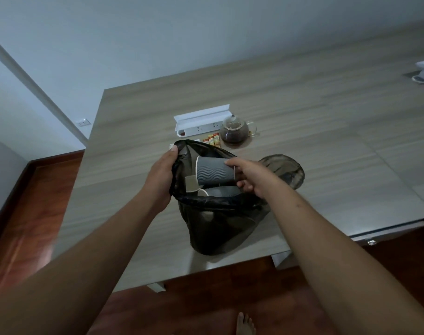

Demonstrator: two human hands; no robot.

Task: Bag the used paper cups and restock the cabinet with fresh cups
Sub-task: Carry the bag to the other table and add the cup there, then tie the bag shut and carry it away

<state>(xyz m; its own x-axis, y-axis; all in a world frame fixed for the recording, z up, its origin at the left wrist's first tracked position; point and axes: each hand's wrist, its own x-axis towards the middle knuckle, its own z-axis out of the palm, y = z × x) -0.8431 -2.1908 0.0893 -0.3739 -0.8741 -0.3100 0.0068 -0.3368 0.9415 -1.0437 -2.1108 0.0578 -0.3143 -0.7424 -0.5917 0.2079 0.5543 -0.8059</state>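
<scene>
The bag [220, 226] stands on the table [327, 122], near its front edge. The left hand [159, 180] grips the bag's left rim. The right hand [248, 176] holds a cup [214, 171] on its side over the bag mouth. More cups [218, 191] lie inside the bag, below the held cup. Behind the bag lie sachets [212, 140]; behind them, a power strip [201, 122]. A teapot [235, 130] stands right of the strip. A mat [286, 169] lies right of the bag.
</scene>
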